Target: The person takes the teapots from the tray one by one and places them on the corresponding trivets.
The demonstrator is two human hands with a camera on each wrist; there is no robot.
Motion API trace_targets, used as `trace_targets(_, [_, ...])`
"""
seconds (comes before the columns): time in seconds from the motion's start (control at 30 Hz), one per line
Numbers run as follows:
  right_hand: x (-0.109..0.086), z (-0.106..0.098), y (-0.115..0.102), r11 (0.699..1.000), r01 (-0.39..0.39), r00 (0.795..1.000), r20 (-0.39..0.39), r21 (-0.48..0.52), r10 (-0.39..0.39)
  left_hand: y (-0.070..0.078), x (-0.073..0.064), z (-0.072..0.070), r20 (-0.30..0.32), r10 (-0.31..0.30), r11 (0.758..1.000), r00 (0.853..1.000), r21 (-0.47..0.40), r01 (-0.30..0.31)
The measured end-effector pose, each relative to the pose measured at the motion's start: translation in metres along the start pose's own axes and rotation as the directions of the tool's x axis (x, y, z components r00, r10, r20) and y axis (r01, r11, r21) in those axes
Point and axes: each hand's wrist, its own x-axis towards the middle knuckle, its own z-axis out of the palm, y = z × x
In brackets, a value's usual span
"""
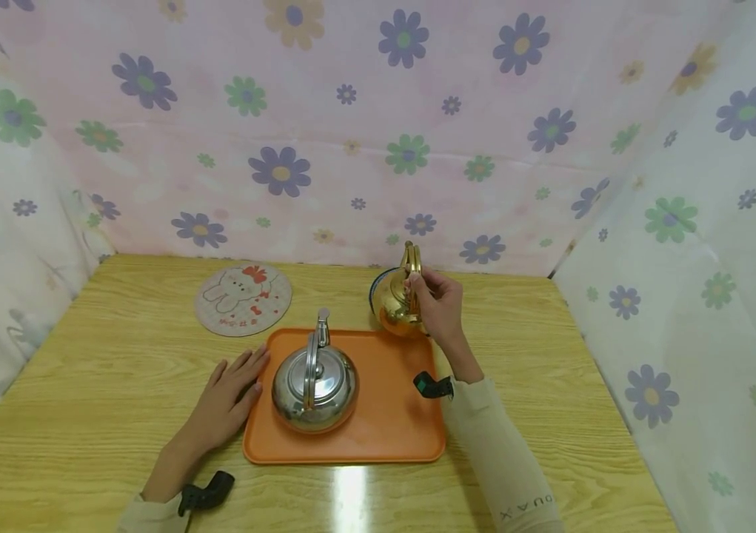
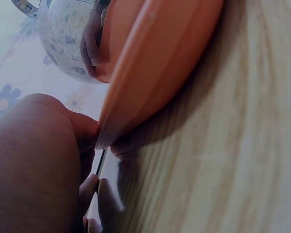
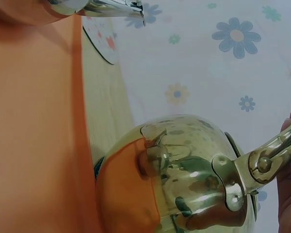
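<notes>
At the far right corner of the orange tray (image 1: 397,422), my right hand (image 1: 443,305) grips the upright handle of a shiny gold kettle (image 1: 391,309). In the right wrist view, the kettle's round body (image 3: 184,160) mirrors the tray, and fingers (image 3: 290,194) show beside the handle. A silver kettle (image 1: 331,414) stands on the tray's left half, its spout pointing away from me. My left hand (image 1: 227,400) lies with extended fingers on the table along the tray's left edge. The left wrist view has its thumb right at the tray rim (image 2: 150,63).
A round mat (image 1: 241,300) with a rabbit drawing lies at the back left of the wooden table (image 1: 84,414). Another round thing with a blue edge (image 1: 374,285) peeks out behind the gold kettle, mostly hidden. Flowered cloth (image 1: 351,148) hangs behind and at both sides.
</notes>
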Motion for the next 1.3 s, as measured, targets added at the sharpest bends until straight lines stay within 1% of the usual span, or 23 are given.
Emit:
trace_targets(0.23, [0.005, -0.003, 0.002, 1.000, 0.019, 1.000, 0.001, 0.001, -0.019, 0.000, 0.001, 0.000, -0.011, 0.014, 1.000, 1.000, 0.007, -0.014])
trace_targets(0.47, [0.009, -0.004, 0.004, 0.999, -0.028, 1.000, -0.008, -0.016, 0.028, 0.000, 0.001, 0.001, -0.020, 0.015, 1.000, 1.000, 0.003, -0.015])
trace_targets(0.57, [0.010, -0.004, -0.002, 0.999, -0.047, 0.999, -0.006, -0.018, 0.047, 0.000, 0.001, 0.001, -0.019, 0.015, 1.000, 1.000, 0.000, -0.015])
trace_targets(0.7, [0.009, -0.003, -0.017, 0.999, -0.050, 0.999, 0.004, -0.017, 0.050, 0.000, 0.001, 0.002, -0.022, 0.019, 1.000, 1.000, 0.001, -0.019])
trace_targets(0.8, [0.009, -0.003, -0.023, 0.999, -0.046, 0.999, 0.001, -0.022, 0.046, 0.001, 0.001, 0.002, -0.024, 0.023, 1.000, 0.999, 0.003, -0.023])
trace_targets(1.17, [0.012, -0.002, -0.017, 1.000, -0.030, 0.999, 0.018, -0.008, 0.030, -0.001, -0.002, 0.002, -0.030, 0.024, 1.000, 0.999, 0.009, -0.024])
trace_targets(1.3, [0.016, -0.005, 0.002, 1.000, -0.020, 1.000, 0.012, 0.000, 0.020, -0.002, -0.001, 0.003, -0.028, 0.022, 1.000, 0.999, 0.009, -0.022])
